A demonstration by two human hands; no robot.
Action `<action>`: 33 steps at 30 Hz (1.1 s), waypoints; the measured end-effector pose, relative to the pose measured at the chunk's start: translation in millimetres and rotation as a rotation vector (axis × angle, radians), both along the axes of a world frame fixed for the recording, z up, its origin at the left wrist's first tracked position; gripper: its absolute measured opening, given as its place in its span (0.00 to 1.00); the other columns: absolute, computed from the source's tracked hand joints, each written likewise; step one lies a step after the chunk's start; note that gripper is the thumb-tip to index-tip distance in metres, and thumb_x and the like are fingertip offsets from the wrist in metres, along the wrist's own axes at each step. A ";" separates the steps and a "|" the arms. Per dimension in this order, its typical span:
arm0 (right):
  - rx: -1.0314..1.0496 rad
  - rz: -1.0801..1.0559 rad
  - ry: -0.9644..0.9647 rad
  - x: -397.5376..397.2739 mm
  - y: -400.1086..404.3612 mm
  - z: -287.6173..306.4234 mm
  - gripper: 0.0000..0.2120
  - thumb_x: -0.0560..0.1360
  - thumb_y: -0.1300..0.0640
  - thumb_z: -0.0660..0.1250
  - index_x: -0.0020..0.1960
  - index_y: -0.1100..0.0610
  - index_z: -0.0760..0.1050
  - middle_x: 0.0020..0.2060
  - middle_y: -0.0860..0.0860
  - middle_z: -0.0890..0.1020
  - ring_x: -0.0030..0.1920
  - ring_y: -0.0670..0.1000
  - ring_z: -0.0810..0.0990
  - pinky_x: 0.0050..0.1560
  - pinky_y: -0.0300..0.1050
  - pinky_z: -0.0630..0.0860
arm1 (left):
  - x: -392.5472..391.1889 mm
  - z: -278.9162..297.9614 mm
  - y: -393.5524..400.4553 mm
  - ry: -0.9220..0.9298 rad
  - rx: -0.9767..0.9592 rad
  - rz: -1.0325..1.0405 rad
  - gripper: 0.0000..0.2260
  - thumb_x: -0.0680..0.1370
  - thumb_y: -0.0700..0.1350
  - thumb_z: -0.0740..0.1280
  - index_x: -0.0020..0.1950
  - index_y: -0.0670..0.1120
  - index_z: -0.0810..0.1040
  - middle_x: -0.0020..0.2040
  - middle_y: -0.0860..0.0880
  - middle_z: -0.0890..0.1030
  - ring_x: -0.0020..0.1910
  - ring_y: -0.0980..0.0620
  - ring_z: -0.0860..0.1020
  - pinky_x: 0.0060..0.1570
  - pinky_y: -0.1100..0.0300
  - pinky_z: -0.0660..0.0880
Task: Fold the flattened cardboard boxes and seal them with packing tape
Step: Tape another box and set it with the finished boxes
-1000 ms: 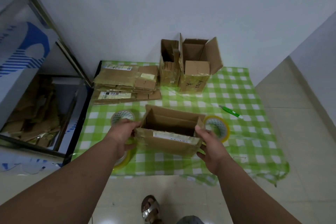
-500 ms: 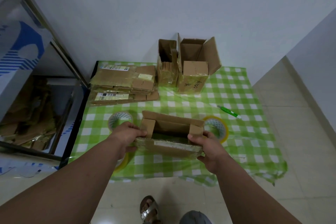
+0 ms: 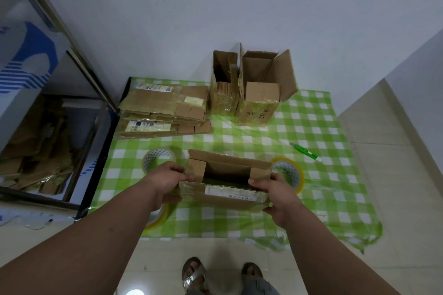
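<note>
Two hands hold a half-formed cardboard box point(image 3: 225, 182) over the near middle of the tabletop point(image 3: 311, 189), which wears a green-and-white checked plastic cloth and stands against a plain white wall point(image 3: 215, 7) on a pale tiled floor point(image 3: 395, 175). The left hand point(image 3: 165, 182) grips the box's left end, fingers curled over the side flap; the right hand point(image 3: 278, 196) grips the right end the same way. Both short end flaps are turned inward, the far long flap stands up, and the near side bears a white label.

Behind the box, toward the wall, two open cartons point(image 3: 251, 88) stand side by side, flaps up; what is inside them cannot be seen. Left of those lies a stack of flattened boxes point(image 3: 165, 110). A tape roll point(image 3: 158, 158) sits just left of the held box, another roll point(image 3: 290, 172) just right of it, and a third yellowish roll point(image 3: 160, 218) shows under the left wrist. A green utility knife point(image 3: 305, 151) lies farther right. Left of the tabletop, a glass case point(image 3: 48, 141) holds cardboard scraps.
</note>
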State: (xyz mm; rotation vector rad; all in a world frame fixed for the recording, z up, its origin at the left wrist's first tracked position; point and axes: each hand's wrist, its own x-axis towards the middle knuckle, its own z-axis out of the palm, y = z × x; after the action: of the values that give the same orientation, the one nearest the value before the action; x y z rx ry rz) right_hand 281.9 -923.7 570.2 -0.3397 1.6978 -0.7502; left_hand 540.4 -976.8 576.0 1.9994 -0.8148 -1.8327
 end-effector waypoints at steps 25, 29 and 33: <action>-0.182 0.617 0.182 -39.0 -38.6 3.0 0.21 0.80 0.61 0.59 0.63 0.35 0.68 0.45 0.47 0.78 0.42 0.52 0.80 0.41 0.48 0.78 | -40.4 19.7 15.9 -0.552 -0.335 -0.110 0.27 0.74 0.35 0.72 0.69 0.55 0.75 0.63 0.41 0.75 0.52 0.43 0.79 0.47 0.51 0.79; -0.192 0.700 0.133 -45.5 -41.9 6.5 0.22 0.80 0.63 0.56 0.58 0.34 0.66 0.48 0.49 0.78 0.45 0.53 0.80 0.43 0.50 0.79 | -51.2 21.2 32.2 -0.609 -0.480 -0.045 0.24 0.75 0.31 0.68 0.57 0.60 0.72 0.59 0.44 0.70 0.45 0.43 0.78 0.41 0.43 0.81; -0.132 0.563 -0.138 -52.5 -42.8 5.7 0.21 0.79 0.65 0.60 0.51 0.38 0.77 0.56 0.54 0.80 0.51 0.57 0.82 0.49 0.52 0.80 | -49.7 19.8 50.9 -0.810 -0.427 -0.166 0.14 0.77 0.38 0.68 0.51 0.58 0.73 0.56 0.48 0.76 0.42 0.46 0.78 0.38 0.49 0.79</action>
State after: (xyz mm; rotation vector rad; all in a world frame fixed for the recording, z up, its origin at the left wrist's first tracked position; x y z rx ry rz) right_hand 229.4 -966.4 575.9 -0.8001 1.3310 -0.4523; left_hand 490.7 -925.9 595.9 2.3935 -1.4666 -0.7385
